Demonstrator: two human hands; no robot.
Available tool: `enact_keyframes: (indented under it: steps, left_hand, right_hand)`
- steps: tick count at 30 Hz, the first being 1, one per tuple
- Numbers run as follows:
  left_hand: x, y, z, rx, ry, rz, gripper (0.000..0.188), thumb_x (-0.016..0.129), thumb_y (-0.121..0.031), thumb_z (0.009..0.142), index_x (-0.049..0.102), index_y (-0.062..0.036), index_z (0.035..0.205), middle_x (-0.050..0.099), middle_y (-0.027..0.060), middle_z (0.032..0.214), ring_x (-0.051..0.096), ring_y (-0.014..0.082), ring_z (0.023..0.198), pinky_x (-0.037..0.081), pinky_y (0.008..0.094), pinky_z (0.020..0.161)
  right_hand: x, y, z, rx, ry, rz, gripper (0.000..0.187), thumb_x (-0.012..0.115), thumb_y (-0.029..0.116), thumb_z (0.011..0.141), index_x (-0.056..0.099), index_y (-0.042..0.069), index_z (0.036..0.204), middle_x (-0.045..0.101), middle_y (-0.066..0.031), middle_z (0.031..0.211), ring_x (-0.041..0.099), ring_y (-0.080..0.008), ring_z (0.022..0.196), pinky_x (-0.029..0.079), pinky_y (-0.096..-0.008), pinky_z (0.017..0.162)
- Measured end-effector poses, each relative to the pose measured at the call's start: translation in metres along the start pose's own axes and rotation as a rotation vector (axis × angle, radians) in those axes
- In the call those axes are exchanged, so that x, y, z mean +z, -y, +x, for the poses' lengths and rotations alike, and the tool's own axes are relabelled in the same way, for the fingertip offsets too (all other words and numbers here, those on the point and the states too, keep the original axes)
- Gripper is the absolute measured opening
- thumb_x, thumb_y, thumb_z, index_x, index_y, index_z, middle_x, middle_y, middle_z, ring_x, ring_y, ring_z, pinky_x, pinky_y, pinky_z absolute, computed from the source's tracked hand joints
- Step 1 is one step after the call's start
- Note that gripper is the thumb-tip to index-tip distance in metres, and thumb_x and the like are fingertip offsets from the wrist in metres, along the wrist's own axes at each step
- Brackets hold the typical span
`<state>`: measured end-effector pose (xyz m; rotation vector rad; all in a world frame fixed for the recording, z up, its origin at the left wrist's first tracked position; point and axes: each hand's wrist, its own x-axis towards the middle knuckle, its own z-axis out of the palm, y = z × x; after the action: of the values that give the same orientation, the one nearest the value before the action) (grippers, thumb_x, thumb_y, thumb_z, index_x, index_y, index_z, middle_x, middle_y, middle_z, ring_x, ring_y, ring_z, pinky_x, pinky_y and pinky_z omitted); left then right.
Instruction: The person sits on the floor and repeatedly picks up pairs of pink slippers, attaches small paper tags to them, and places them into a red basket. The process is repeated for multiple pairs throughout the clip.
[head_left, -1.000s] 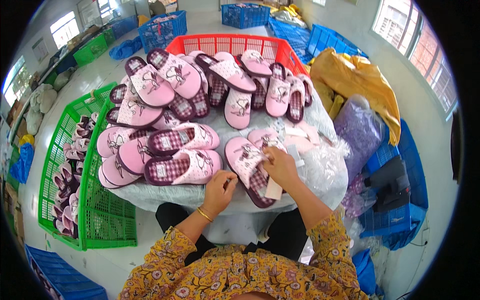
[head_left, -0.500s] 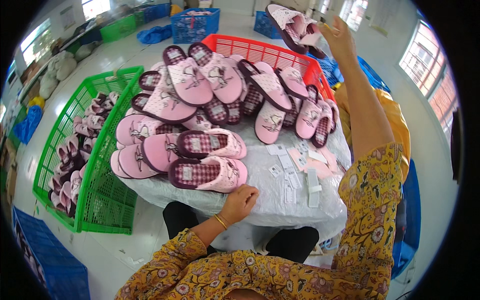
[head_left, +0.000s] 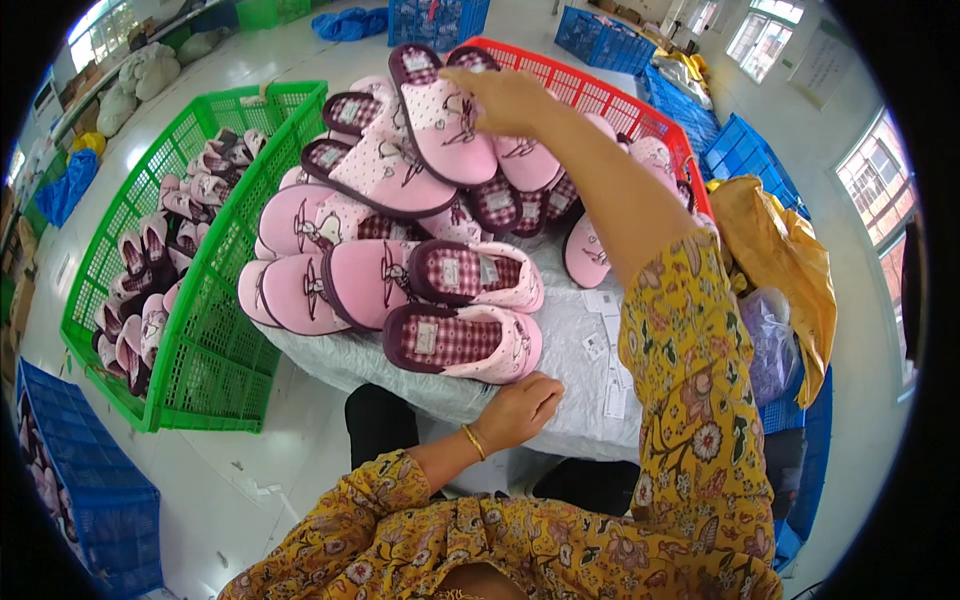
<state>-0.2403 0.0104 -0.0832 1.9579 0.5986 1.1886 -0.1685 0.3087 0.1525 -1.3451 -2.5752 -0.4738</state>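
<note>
My right hand [head_left: 500, 100] reaches across to the top of a pile of pink slippers. Its fingers are closed on the inner edge of a dotted pink slipper [head_left: 445, 125] with a dark plaid lining. Another slipper [head_left: 525, 165] lies just right of it, partly under my hand. My left hand [head_left: 518, 410] rests at the table's near edge with curled fingers and nothing visible in them. Right above it, two slippers lie side by side, the nearer slipper [head_left: 460, 340] close to my knuckles. More slippers [head_left: 300, 290] overlap at the left.
White sheeting covers the table [head_left: 570, 400]; paper tags [head_left: 615, 390] lie on it, partly hidden by my right sleeve. A green crate [head_left: 220, 330] of slippers stands left, a red crate [head_left: 600, 90] behind the pile. Yellow sacking [head_left: 770, 260] and blue crates [head_left: 750, 155] are at right.
My right hand has swung from the upper right, where it held a pair of slippers, to the pile's top. That pair has left the hand. My left hand keeps its place; the view has shifted.
</note>
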Motion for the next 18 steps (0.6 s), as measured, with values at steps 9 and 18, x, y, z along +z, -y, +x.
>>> enact_keyframes:
  steps: [9,18]
  left_hand:
    - [-0.001,0.007,0.002,-0.015,0.02,-0.102,0.012,0.062,-0.007,0.089,0.059,-0.0023,0.099,0.061,0.014,0.088,0.061,0.0328,0.08,0.05,0.0393,0.071]
    - [0.004,0.008,0.003,-0.036,0.011,-0.085,0.012,0.064,-0.007,0.087,0.061,-0.0031,0.097,0.061,0.0126,0.089,0.062,0.0278,0.08,0.05,0.0359,0.07]
  right_hand:
    - [0.025,-0.034,0.05,-0.031,0.211,0.051,0.055,0.08,0.014,0.06,0.062,0.008,0.112,0.069,-0.0156,0.093,0.067,-0.033,0.088,0.053,-0.0427,0.073]
    - [-0.067,-0.007,-0.059,0.105,-0.379,0.103,0.021,0.071,0.016,0.072,0.068,0.008,0.092,0.068,-0.0194,0.089,0.066,-0.0382,0.083,0.052,-0.0441,0.072]
